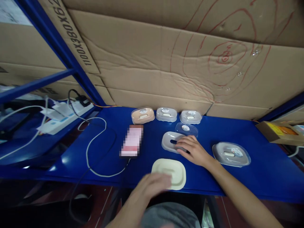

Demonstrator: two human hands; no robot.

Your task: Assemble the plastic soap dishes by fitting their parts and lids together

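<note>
A pale grey oval dish (167, 146) with a dark oblong slot stands in the middle of the blue table. My right hand (193, 149) lies over its right side, fingers close together and bent onto the dish; their tips are partly hidden. Nearer to me is a cream rounded tray (179, 167) with a raised pattern in its middle. Over the left edge of that tray, my left hand (155, 185) is smeared by motion, so its fingers do not show clearly. Just behind the grey dish sits a clear lid (186, 129) with a round sticker.
Along the back stand a peach lidded dish (142, 116) and two grey lidded dishes (166, 114). Another lidded dish (231, 154) is at right. A phone (131, 141) with a cable lies left. A power strip (64, 117) and cardboard box (280, 133) flank the table.
</note>
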